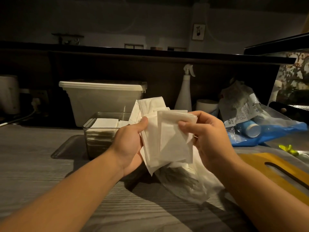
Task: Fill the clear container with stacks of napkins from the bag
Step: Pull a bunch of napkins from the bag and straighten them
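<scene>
A loose stack of white napkins (168, 138) is held upright in mid-air between both hands. My left hand (132, 143) grips its left edge, thumb on the front. My right hand (210, 136) pinches the front sheets at the right edge. Behind the left hand stands the clear container (98, 139), with white napkins (105, 123) lying inside near its top. Below the hands the crumpled clear plastic bag (189, 181) lies on the grey counter (50, 173).
A lidded translucent tub (102, 97) stands behind the container. A white spray bottle (185, 91) and a white roll (207, 105) sit at the back. Blue and clear plastic bags (267, 126) lie right. A yellow cutting board (284, 169) lies at the near right.
</scene>
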`<state>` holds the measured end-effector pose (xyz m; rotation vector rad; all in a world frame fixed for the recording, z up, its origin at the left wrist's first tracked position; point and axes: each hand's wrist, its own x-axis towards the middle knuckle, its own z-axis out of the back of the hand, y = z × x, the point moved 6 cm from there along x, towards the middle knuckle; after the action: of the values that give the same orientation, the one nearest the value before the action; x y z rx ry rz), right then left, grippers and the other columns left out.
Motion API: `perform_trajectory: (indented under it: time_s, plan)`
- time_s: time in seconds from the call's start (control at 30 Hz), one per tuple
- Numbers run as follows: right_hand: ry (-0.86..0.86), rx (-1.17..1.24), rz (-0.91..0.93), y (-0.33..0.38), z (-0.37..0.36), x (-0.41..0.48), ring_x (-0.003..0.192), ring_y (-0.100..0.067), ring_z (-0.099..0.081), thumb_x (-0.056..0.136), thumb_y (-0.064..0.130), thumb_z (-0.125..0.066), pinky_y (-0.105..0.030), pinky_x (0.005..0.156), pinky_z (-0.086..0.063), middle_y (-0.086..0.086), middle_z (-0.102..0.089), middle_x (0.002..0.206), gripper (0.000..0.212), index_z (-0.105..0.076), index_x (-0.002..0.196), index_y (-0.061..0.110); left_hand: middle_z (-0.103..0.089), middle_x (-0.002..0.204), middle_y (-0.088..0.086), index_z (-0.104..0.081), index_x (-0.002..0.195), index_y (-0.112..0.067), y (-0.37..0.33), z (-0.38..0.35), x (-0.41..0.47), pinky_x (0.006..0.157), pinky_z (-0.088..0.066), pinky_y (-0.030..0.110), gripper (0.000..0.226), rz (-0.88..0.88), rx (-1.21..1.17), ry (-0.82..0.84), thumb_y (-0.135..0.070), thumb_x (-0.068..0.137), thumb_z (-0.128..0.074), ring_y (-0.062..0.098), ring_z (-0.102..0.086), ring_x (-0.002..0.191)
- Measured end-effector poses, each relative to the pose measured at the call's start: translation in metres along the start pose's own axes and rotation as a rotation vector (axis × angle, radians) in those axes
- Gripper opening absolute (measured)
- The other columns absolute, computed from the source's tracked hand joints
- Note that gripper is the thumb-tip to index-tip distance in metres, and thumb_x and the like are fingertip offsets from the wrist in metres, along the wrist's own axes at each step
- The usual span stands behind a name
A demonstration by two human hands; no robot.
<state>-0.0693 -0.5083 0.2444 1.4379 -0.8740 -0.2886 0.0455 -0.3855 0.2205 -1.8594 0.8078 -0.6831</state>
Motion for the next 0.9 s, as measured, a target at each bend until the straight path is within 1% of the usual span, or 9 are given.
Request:
perform_trajectory:
  time_s: [0.07, 0.13, 0.23, 0.4, 0.47, 0.57, 0.63, 0.77, 0.9]
  plan:
    - [0.139, 0.134, -0.02, 0.007, -0.006, -0.002, 0.085, -0.023, -0.073, 0.072, 0.004, -0.073, -0.034, 0.068, -0.059, -0.006, -0.075, 0.09, 0.021, -0.067, 0.091, 0.009, -0.074, 0.108, 0.014, -0.066, 0.115, -0.018, 0.0, -0.001, -0.001, 0.093, -0.054, 0.05, 0.035, 0.027, -0.014, 0.012, -0.035, 0.105, -0.036, 0.034, -0.069, 0.106]
    - [0.242, 0.107, -0.034, 0.008, -0.014, -0.007, 0.08, -0.022, -0.073, 0.071, 0.003, -0.074, -0.03, 0.062, -0.058, -0.007, -0.075, 0.088, 0.022, -0.068, 0.091, 0.009, -0.075, 0.106, 0.015, -0.063, 0.122, -0.017, -0.001, -0.006, -0.003, 0.083, -0.059, 0.046, 0.039, 0.051, -0.024, 0.055, -0.034, 0.106, -0.032, 0.032, -0.072, 0.098]
    - [0.162, -0.076, 0.031, 0.001, -0.019, -0.009, 0.086, -0.018, -0.074, 0.078, 0.006, -0.078, -0.032, 0.071, -0.058, -0.001, -0.076, 0.09, 0.015, -0.071, 0.088, 0.014, -0.075, 0.106, 0.014, -0.059, 0.129, -0.022, 0.001, -0.009, -0.004, 0.083, -0.06, 0.045, 0.039, 0.038, 0.006, 0.083, -0.032, 0.106, -0.03, 0.031, -0.072, 0.096]
    - [0.042, -0.22, 0.068, -0.007, -0.015, -0.008, 0.086, -0.007, -0.072, 0.081, 0.017, -0.079, -0.032, 0.076, -0.062, 0.011, -0.075, 0.089, 0.017, -0.069, 0.093, 0.022, -0.073, 0.114, 0.005, -0.061, 0.127, -0.034, 0.002, -0.011, -0.004, 0.093, -0.055, 0.044, 0.05, 0.003, 0.048, 0.158, -0.06, 0.098, -0.028, 0.023, -0.071, 0.104]
    - [0.024, -0.251, 0.073, -0.01, -0.015, -0.008, 0.085, -0.004, -0.071, 0.081, 0.02, -0.079, -0.03, 0.077, -0.061, 0.011, -0.074, 0.09, 0.018, -0.069, 0.095, 0.023, -0.075, 0.109, 0.004, -0.072, 0.11, -0.033, 0.0, -0.017, -0.007, 0.09, -0.057, 0.041, 0.036, -0.008, 0.09, 0.213, -0.051, 0.09, -0.048, 0.021, -0.072, 0.1]
    - [-0.006, -0.398, 0.127, -0.01, -0.014, -0.007, 0.089, -0.006, -0.067, 0.082, 0.027, -0.078, -0.029, 0.076, -0.06, 0.011, -0.069, 0.098, 0.025, -0.064, 0.103, 0.028, -0.077, 0.09, 0.0, -0.071, 0.102, -0.02, 0.0, -0.014, -0.006, 0.07, -0.06, 0.025, 0.024, -0.06, 0.259, 0.15, -0.013, 0.079, -0.067, 0.011, -0.073, 0.084]
    - [0.005, -0.567, 0.225, -0.004, -0.015, -0.008, 0.097, -0.004, -0.06, 0.082, 0.03, -0.079, -0.022, 0.075, -0.059, 0.016, -0.059, 0.11, 0.036, -0.057, 0.11, 0.034, -0.075, 0.086, 0.001, -0.066, 0.105, -0.012, 0.002, -0.011, -0.005, 0.063, -0.057, 0.018, 0.024, -0.083, 0.34, 0.08, 0.002, 0.086, -0.064, 0.01, -0.072, 0.082]
    - [0.116, -0.775, 0.401, 0.002, -0.023, -0.011, 0.107, -0.004, -0.051, 0.084, 0.026, -0.078, -0.005, 0.077, -0.049, 0.02, -0.047, 0.121, 0.051, -0.047, 0.122, 0.043, -0.066, 0.101, 0.007, -0.059, 0.117, -0.007, 0.001, -0.009, -0.003, 0.057, -0.053, 0.012, 0.03, -0.101, 0.448, 0.024, 0.008, 0.091, -0.058, 0.016, -0.063, 0.092]
    - [0.127, -0.823, 0.431, 0.003, -0.024, -0.012, 0.107, -0.004, -0.047, 0.083, 0.021, -0.078, -0.006, 0.075, -0.045, 0.018, -0.044, 0.118, 0.043, -0.052, 0.112, 0.039, -0.063, 0.098, 0.008, -0.059, 0.116, -0.005, 0.002, -0.008, -0.003, 0.059, -0.054, 0.016, 0.032, -0.095, 0.468, 0.028, 0.014, 0.09, -0.054, 0.017, -0.061, 0.088]
